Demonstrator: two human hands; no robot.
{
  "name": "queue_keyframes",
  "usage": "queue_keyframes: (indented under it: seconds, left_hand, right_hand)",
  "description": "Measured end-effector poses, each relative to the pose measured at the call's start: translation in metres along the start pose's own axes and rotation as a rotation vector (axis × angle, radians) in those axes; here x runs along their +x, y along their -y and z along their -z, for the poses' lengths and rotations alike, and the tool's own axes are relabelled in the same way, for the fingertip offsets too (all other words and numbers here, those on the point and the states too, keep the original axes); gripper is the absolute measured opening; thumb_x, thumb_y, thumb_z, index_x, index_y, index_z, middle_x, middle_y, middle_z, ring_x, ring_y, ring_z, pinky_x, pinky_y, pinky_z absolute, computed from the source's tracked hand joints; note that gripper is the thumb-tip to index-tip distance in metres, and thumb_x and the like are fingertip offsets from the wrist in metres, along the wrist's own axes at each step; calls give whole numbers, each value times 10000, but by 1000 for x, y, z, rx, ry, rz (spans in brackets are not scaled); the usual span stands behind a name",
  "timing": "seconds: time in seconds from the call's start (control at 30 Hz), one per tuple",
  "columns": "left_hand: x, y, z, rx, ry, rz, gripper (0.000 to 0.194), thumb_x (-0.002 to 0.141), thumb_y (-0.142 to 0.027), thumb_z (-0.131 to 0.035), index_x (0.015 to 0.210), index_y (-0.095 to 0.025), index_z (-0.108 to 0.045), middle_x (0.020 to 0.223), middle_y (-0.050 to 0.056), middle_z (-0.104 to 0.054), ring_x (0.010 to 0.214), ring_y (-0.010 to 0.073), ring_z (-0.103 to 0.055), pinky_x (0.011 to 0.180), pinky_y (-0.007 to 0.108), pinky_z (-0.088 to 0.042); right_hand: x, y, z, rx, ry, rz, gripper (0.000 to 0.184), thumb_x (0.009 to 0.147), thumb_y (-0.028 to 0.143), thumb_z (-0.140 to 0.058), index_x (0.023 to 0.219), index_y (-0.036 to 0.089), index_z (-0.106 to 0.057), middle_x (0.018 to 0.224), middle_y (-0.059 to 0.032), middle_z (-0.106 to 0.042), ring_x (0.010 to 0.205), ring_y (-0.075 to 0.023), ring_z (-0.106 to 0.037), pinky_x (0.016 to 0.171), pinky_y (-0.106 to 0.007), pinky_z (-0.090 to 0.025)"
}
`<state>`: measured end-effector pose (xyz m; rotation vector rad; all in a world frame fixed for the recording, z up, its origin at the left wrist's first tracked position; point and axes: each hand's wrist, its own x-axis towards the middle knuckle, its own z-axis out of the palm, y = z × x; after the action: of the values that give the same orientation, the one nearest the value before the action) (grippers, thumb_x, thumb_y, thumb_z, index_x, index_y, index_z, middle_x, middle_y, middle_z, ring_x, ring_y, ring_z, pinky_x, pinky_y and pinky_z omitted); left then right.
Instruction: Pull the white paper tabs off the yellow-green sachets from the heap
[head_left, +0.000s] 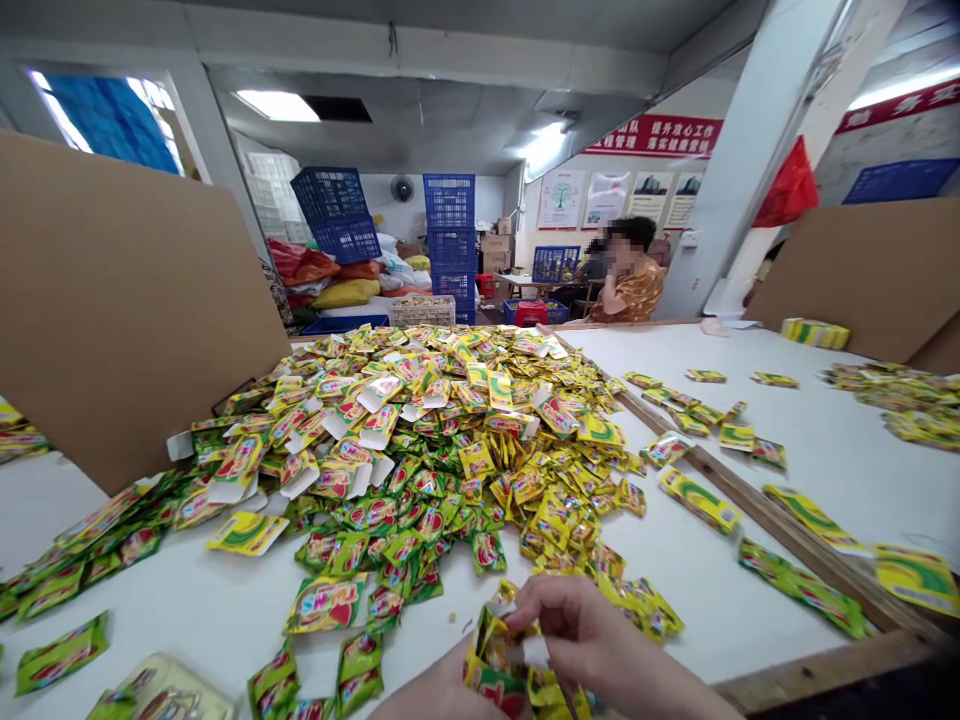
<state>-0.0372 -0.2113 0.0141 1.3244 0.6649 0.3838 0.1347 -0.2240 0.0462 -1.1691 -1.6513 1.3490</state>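
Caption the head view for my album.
Left hand and right hand hold packets by a heap of yellow and green packs on a table.

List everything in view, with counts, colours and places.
Packets: many, green or yellow, heaped centre
Cartons: many, mostly yellow, across heap
Pale item: one, yellowish, bottom left, cut off
Table: one, white, beneath
Wooden strips: two, brown, right
Cardboard panels: at least two, brown, both sides
Crates: several, mostly blue, background
Sacks: several, red, yellow, white, back left
Fan: one, dark, back
Banner: one, red, back right
Posters: four, mostly white, below banner
Bag: one, red, by pillar
Person: at least one, orange top, back right
Left hand: one, bottom centre
Right hand: one, bottom centre
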Motion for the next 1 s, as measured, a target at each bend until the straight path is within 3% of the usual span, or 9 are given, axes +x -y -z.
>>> queue_keyframes:
  seconds: [0.13, 0.23, 0.4, 0.47, 0.6, 0.67, 0.77, 0.87, 1.0]
  left_hand:
    - [-1, -3, 0, -14, 12, 6, 269, 834, -326, -526, 1027, -142, -560, 1015, 42, -610, 865, 184, -603, 740, 373, -514]
    - [-2, -4, 1, -16, 25, 24, 258, 839, -343, -513, 991, -143, -573, 978, 33, -618, 821, 169, -605, 711, 349, -515]
    - [-8, -9, 2, -32, 23, 5, 275, 739, -390, -608, 903, -168, -610, 825, 2, -641, 784, 190, -600, 706, 334, -482]
    - [-9, -11, 3, -42, 9, -18, 335, 639, -365, -679, 931, -213, -619, 815, -11, -646, 838, 229, -592, 739, 330, -464]
    - [-5, -13, 1, -36, 13, -52, 513, 568, -320, -697, 1064, -263, -581, 895, -9, -643, 917, 262, -573, 815, 355, -445]
    - [0, -12, -1, -1, 7, -81, 592, 558, -302, -705, 1128, -272, -548, 987, 0, -629, 1001, 264, -543, 907, 371, -401]
    - [3, -7, 1, 74, -18, -124, 800, 490, -249, -757, 1235, -263, -464, 1157, 26, -572, 1139, 272, -464, 1016, 371, -306]
    - [-11, -2, 16, 157, -107, -124, 934, 540, -232, -742, 1349, -285, -278, 1333, 57, -443, 1239, 267, -375, 1052, 393, -256]
    - [-50, 3, 66, 695, -572, -124, 374, 800, -301, -481, 1173, -289, -496, 1301, 65, -462, 1235, 245, -371, 1061, 427, -232]
  right_hand:
    - [-5, 8, 11, -288, 44, -6, 344, 587, 37, -513, 871, 188, -635, 750, 12, -553, 652, -112, -482, 565, -197, -376]
    - [-2, 2, 5, -309, 18, 0, 332, 573, 7, -458, 803, 183, -622, 626, 40, -518, 566, -94, -457, 518, -182, -345]
    - [3, -14, -12, -293, -162, 227, 197, 601, 41, -471, 646, 177, -605, 589, 22, -537, 544, -105, -475, 500, -193, -343]
    - [0, -12, -10, -226, -116, 240, 176, 632, 64, -487, 632, 174, -624, 624, 5, -590, 585, -115, -528, 537, -198, -383]
    - [-11, 2, -4, -146, 146, 84, 241, 719, 122, -477, 803, 197, -691, 774, -11, -665, 637, -114, -580, 575, -191, -431]
    - [-14, 5, -7, -209, 144, 65, 222, 732, 165, -501, 838, 210, -691, 735, -3, -667, 562, -102, -555, 532, -186, -421]
    - [-14, -2, -7, -270, 15, 153, 152, 740, 216, -533, 735, 205, -685, 718, -24, -675, 615, -137, -582, 572, -219, -446]
    - [-20, -12, 30, -348, -193, 222, 165, 749, 275, -516, 719, 214, -667, 750, -53, -685, 657, -186, -606, 588, -275, -473]
    - [-41, -13, 129, -839, -774, 45, 227, 760, 325, -463, 873, 219, -629, 863, -104, -675, 518, -193, -561, 509, -338, -445]
